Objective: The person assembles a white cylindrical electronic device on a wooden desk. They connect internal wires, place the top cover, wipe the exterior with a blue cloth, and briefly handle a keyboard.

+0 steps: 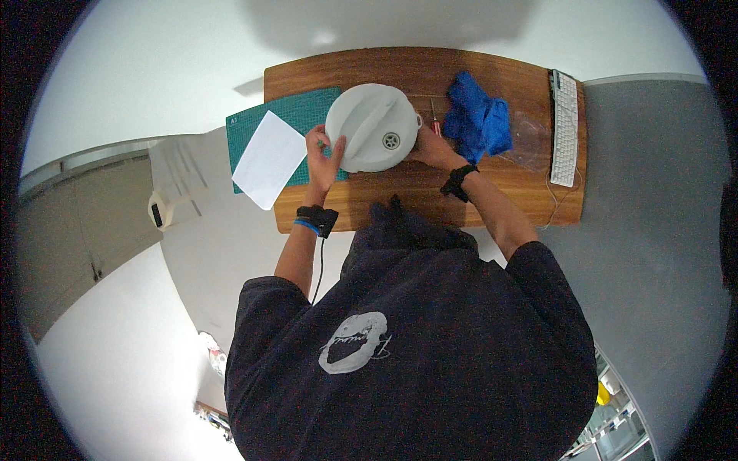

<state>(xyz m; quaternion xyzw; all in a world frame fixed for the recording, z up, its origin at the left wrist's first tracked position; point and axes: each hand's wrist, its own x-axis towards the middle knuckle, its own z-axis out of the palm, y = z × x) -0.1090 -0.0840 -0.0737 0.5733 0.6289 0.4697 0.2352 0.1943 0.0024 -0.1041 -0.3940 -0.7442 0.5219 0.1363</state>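
Note:
A round light-grey lid (pixel 357 115) is held over the table between my two hands. A thick raised ridge runs across its top, and a small round grille sits near its right side. My left hand (pixel 324 160) grips the left rim, with the thumb against the edge. My right hand (pixel 437 151) is closed at the right rim, its fingertips hidden behind the lid. A small pale loop sticks out from the edge beside that hand. Whatever lies under the lid is out of sight. Just right of it is a red-handled screwdriver (pixel 436 127).
On the wooden table (pixel 307 69), a green cutting mat (pixel 246 138) with a white paper sheet (pixel 269 161) overhangs the left edge. Crumpled blue cloth (pixel 477 119) and clear plastic (pixel 530 142) lie to the right. A white keyboard (pixel 565 131) with a cable stands along the right edge.

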